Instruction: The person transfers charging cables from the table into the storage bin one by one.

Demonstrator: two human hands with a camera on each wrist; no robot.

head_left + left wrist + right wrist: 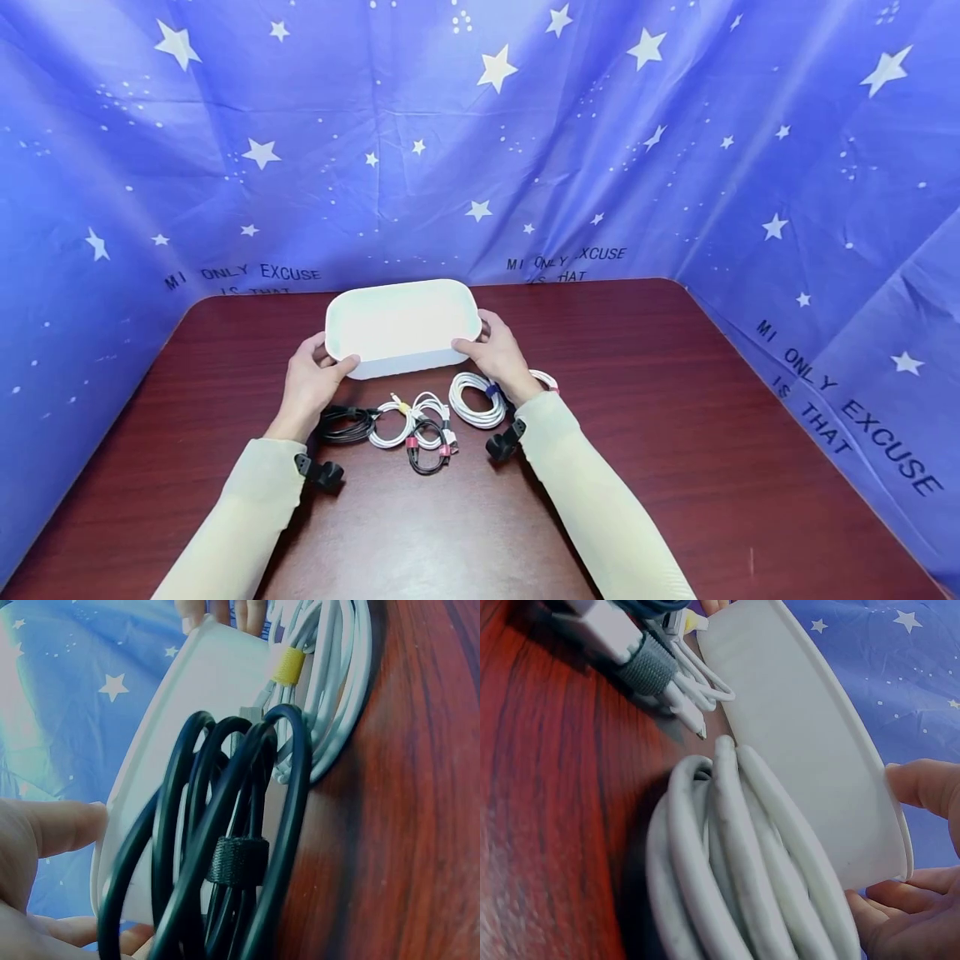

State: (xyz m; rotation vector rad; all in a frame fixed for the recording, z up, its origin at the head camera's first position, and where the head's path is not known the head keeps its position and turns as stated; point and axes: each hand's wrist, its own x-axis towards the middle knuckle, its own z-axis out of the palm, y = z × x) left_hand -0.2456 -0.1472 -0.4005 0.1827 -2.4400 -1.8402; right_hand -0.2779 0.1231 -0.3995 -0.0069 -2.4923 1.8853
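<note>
A white oblong bin [408, 364] with rounded corners is held between both hands, its open top facing up. My left hand [311, 385] grips its left end, thumb at the rim and fingers around the outside. On the right end, my right hand [497, 354] holds it the same way. Just in front of the bin lie coiled cables: a black coil [253, 862] with a black strap, a white coil [360, 697] with a yellow strap, a white one with a grey strap [646, 666], a small black coil [427, 471] with red straps, and a thick white coil [742, 877].
Another white coil [549, 380] shows partly behind the right wrist. Everything lies on a dark red wooden table [750, 467]. A blue star-printed curtain [420, 200] hangs along the table's back and sides.
</note>
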